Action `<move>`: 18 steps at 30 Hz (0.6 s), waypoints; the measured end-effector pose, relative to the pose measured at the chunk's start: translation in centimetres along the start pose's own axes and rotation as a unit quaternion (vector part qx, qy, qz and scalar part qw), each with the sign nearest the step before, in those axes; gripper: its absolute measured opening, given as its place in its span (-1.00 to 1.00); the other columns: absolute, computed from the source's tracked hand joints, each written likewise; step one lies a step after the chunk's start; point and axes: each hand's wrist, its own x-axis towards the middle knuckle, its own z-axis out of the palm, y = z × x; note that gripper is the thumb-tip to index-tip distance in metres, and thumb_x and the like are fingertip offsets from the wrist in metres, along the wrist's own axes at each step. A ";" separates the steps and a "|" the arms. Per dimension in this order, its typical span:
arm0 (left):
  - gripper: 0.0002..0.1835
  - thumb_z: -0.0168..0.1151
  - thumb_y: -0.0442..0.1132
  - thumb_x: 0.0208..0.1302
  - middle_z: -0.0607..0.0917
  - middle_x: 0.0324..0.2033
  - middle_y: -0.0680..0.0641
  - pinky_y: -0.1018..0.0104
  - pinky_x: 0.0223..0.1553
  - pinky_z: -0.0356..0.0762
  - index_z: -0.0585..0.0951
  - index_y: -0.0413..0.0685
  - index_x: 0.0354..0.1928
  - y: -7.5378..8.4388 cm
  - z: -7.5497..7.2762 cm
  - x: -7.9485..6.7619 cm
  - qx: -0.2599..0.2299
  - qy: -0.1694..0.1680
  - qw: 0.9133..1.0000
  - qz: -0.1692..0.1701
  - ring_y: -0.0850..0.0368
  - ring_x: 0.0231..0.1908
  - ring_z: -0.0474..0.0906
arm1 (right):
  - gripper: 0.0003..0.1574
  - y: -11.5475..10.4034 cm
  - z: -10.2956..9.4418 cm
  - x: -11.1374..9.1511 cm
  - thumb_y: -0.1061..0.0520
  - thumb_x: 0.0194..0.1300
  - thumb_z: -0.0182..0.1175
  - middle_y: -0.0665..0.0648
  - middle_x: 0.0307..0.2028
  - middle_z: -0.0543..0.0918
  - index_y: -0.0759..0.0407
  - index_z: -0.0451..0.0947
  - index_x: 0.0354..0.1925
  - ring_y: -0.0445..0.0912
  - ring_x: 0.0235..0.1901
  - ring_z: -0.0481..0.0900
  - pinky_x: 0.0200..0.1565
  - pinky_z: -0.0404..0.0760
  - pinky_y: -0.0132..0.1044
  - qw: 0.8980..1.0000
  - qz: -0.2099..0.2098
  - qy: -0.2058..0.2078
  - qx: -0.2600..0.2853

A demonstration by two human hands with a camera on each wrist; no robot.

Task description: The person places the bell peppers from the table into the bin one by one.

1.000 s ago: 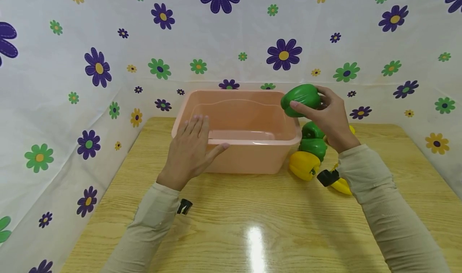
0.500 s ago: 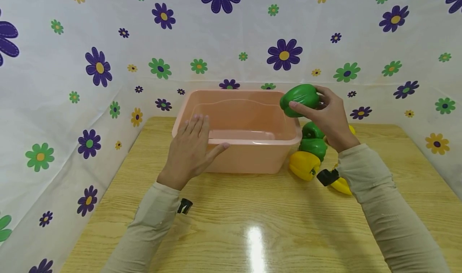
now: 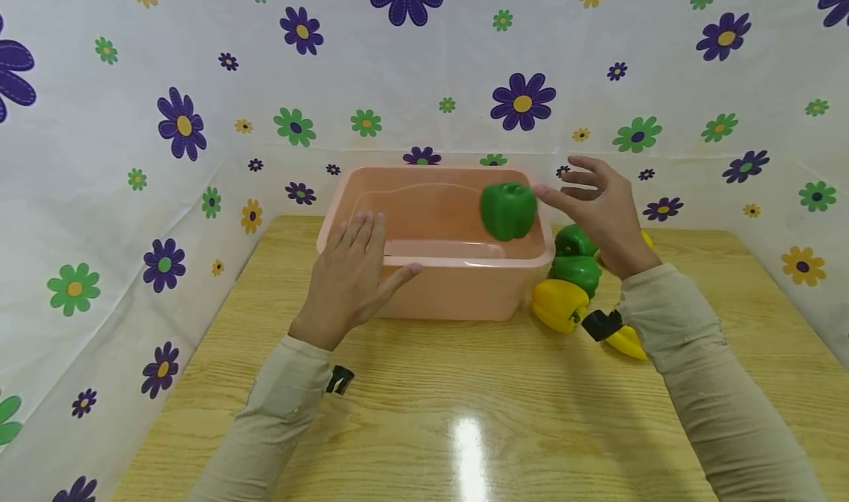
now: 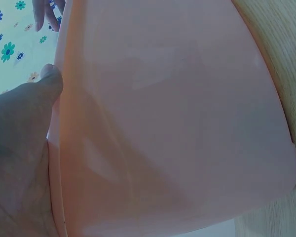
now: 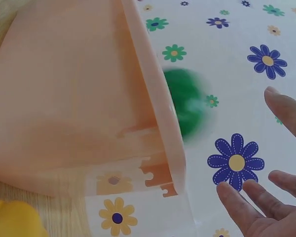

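A green pepper (image 3: 508,210) is in the air over the right part of the pink tub (image 3: 404,290), free of any hand; it shows as a green blur (image 5: 186,102) in the right wrist view. My right hand (image 3: 592,201) hovers just right of it with its fingers (image 5: 285,109) spread and holds nothing. My left hand (image 3: 354,266) lies flat on the tub's near left rim, thumb (image 4: 50,79) against the tub wall (image 4: 177,123).
Two green peppers (image 3: 575,260) and two yellow peppers (image 3: 559,304) lie on the wooden table (image 3: 464,406) right of the tub, below my right wrist. Flowered cloth walls (image 3: 166,119) close in the back and sides.
My right hand has let go of the green pepper and spread its fingers. The pepper has moved left and down over the tub. My left hand has not moved.
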 end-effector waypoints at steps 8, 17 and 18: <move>0.06 -0.13 0.45 0.43 0.13 0.53 -0.31 -0.04 0.54 -0.13 0.07 -0.36 0.55 0.0 0.1 -0.1 -0.002 0.001 1.000 -0.001 -0.20 0.54 0.00 | 0.10 -0.3 -0.4 -0.1 -0.28 0.22 0.41 0.26 0.39 0.39 0.02 0.18 0.54 0.22 0.34 0.39 0.27 0.46 0.23 1.000 0.010 0.004 -0.015; 0.06 -0.14 0.46 0.42 0.12 0.53 -0.31 -0.04 0.55 -0.17 0.05 -0.33 0.56 0.0 0.2 0.1 -0.007 0.000 1.000 -0.002 -0.20 0.54 -0.03 | 0.09 -0.1 -1.4 -0.4 -0.31 0.22 0.40 0.27 0.37 0.41 0.05 0.20 0.53 0.22 0.32 0.42 0.25 0.49 0.19 0.999 0.010 0.018 -0.028; 0.07 -0.15 0.46 0.42 0.12 0.53 -0.31 -0.04 0.55 -0.17 0.04 -0.33 0.56 0.0 0.2 0.1 -0.006 0.000 1.000 -0.002 -0.20 0.54 -0.03 | 0.10 -0.1 -1.5 -0.4 -0.31 0.22 0.40 0.27 0.37 0.42 0.05 0.20 0.53 0.22 0.32 0.42 0.26 0.49 0.19 0.999 0.010 0.018 -0.027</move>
